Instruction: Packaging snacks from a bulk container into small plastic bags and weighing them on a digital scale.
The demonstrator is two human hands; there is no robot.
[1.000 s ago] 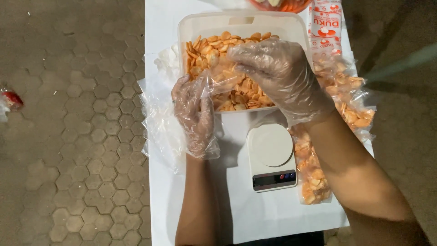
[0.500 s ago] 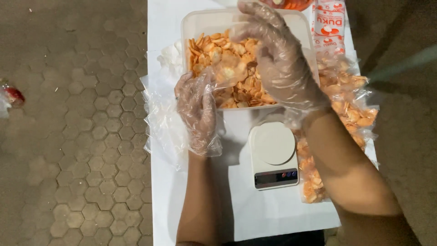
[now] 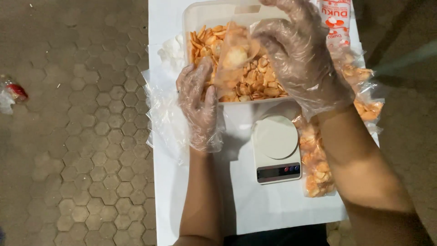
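Left hand: the gloved left hand [image 3: 199, 102] sits at the near left corner of the tub [image 3: 195, 18], fingers curled and pinching the left edge of a small clear bag [image 3: 234, 57].
Right hand: the gloved right hand [image 3: 302, 54] is above the right half of the tub, fingers bent and loosely spread, with the fingertips at the far edge of the bag's mouth; whether they grip the film or only touch it, I cannot tell.
Bag: held up over the tub between the two hands, a few crackers already inside; it stands roughly upright, long axis running from near to far, mouth toward the far side.
Key relation: the bag lies just right of the left fingers and just left of the right fingers, so both hands are equally close; the loose crackers [image 3: 255, 82] lie directly beneath it in the tub.
Scale: a white kitchen scale [image 3: 276, 148] sits nearer than the tub, below the right wrist, its plate bare.
Filled bags: packed cracker bags [image 3: 318, 168] lie along the right edge of the white table [image 3: 255, 209].
Spare bags: loose clear film [image 3: 164, 118] lies left of the left hand.
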